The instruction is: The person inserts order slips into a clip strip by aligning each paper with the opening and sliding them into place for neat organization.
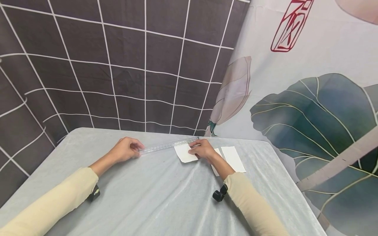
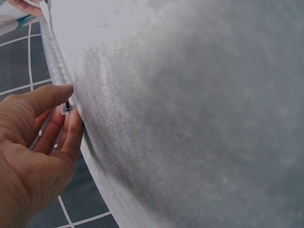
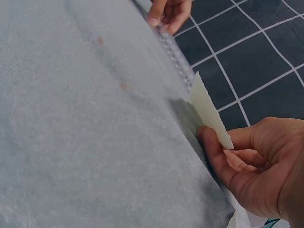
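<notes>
A clear plastic ruler [image 1: 160,147] lies slanted across the far part of the table. My left hand [image 1: 125,150] holds its left end, thumb on one side and fingers on the other; in the left wrist view the left hand [image 2: 42,128] frames the ruler's tip [image 2: 68,108]. My right hand [image 1: 203,149] pinches a small white piece of paper [image 1: 183,153] between thumb and fingers, close to the ruler's right end. Seen from the right wrist, the paper [image 3: 209,111] stands tilted with a slightly uneven edge, in the right hand [image 3: 261,164].
Two more white paper pieces lie right of my right hand: one strip [image 1: 215,168] partly hidden by the forearm, and a larger rectangle [image 1: 233,159]. A grey cloth with soft folds covers the table [image 1: 141,196]. Behind it hang a dark checked curtain [image 1: 127,82] and a leaf-printed one [image 1: 313,111].
</notes>
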`<state>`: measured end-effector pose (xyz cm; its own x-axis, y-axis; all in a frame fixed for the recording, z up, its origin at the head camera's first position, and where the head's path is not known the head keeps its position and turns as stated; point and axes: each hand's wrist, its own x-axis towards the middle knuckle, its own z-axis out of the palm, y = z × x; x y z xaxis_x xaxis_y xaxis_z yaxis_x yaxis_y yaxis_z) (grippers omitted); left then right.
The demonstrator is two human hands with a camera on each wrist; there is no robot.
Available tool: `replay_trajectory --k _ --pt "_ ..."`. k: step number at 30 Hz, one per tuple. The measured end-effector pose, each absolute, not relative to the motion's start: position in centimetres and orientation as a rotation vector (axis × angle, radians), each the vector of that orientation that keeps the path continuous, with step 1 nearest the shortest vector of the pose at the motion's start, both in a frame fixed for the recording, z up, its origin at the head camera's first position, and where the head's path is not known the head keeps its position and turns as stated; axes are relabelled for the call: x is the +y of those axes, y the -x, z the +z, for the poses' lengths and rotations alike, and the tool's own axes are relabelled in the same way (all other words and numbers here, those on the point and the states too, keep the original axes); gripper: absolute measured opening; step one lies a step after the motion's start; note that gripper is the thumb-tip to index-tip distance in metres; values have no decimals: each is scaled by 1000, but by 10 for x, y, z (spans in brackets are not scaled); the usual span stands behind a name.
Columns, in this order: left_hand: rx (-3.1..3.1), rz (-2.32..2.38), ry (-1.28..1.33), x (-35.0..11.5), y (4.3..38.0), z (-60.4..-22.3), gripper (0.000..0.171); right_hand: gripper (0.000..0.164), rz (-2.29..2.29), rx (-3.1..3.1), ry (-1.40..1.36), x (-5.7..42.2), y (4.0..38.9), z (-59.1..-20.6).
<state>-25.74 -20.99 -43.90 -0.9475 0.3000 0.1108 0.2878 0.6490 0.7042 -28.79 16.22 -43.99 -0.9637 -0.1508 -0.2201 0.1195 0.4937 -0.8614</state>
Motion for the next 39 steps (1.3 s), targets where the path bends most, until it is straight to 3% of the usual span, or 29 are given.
replay_trajectory --k 39 --pt "2841 1198 -488 -210 257 -441 30 42 -1534 2389 155 116 277 -446"
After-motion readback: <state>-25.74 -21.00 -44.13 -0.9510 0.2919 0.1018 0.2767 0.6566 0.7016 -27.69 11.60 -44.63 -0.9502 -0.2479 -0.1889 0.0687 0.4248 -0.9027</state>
